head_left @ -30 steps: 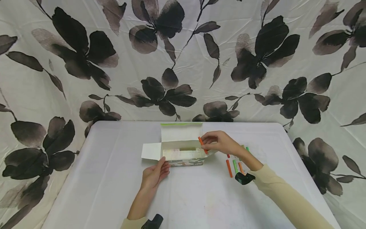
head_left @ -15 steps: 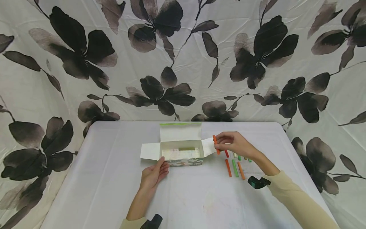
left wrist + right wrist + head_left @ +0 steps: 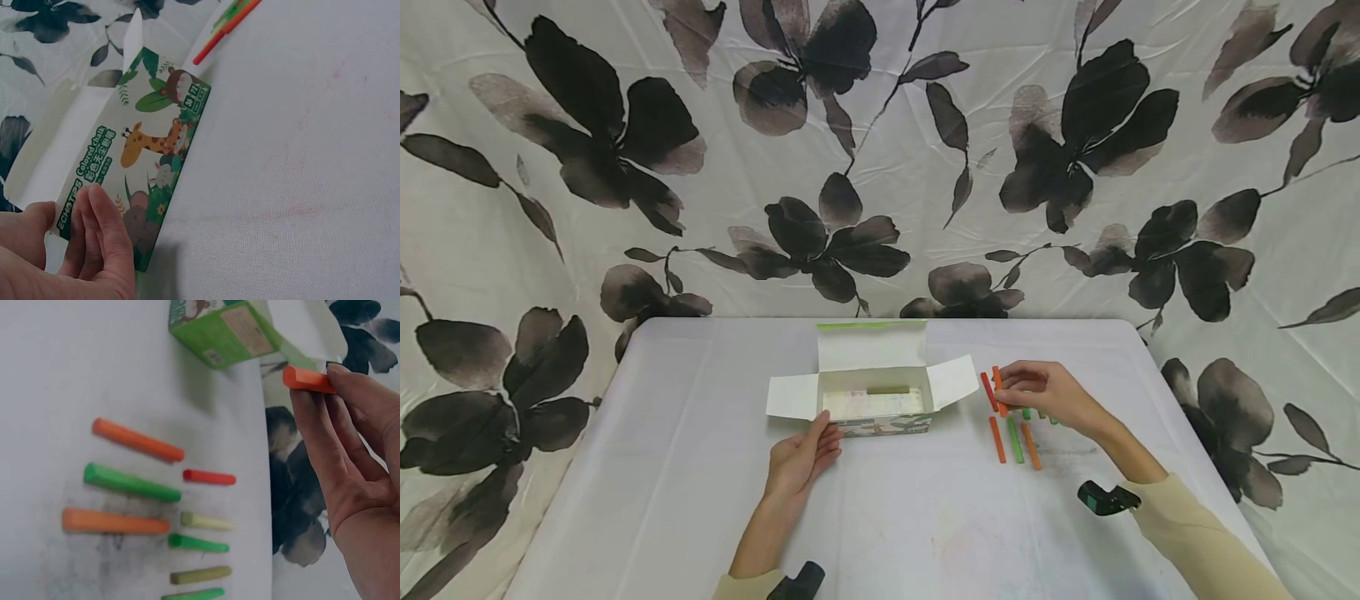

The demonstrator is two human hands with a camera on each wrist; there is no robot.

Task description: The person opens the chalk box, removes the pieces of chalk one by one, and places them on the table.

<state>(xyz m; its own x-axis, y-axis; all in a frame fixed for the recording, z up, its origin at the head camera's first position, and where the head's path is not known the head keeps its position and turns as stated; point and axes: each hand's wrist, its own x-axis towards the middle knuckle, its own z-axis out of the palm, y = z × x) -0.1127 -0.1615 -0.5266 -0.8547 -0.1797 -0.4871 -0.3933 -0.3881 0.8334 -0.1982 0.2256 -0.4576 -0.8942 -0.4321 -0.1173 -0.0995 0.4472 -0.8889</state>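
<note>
An open-lidded colored chalk box (image 3: 891, 427) stands on the table, its printed animal front (image 3: 150, 144) seen in the left wrist view. My left hand (image 3: 801, 462) pinches its front wall near the left corner, thumb at the top edge and fingers against the front. An olive chalk stick (image 3: 887, 390) lies inside. My right hand (image 3: 1052, 398) holds an orange chalk stick (image 3: 306, 379) between thumb and fingertips, raised over the table right of the box. Below that hand lie two rows of chalk, including a red stick (image 3: 209, 477), a green stick (image 3: 131, 482) and an orange stick (image 3: 115, 521).
The box's side flaps stand out, the left flap (image 3: 792, 397) and the right flap (image 3: 953, 382), with the lid (image 3: 872, 346) raised behind. A white cloth covers the table (image 3: 880, 525). Behind it hangs a floral curtain (image 3: 940, 167).
My right hand has moved right with the orange chalk stick, from the box's right side to above the chalk rows. My left hand stays on the box.
</note>
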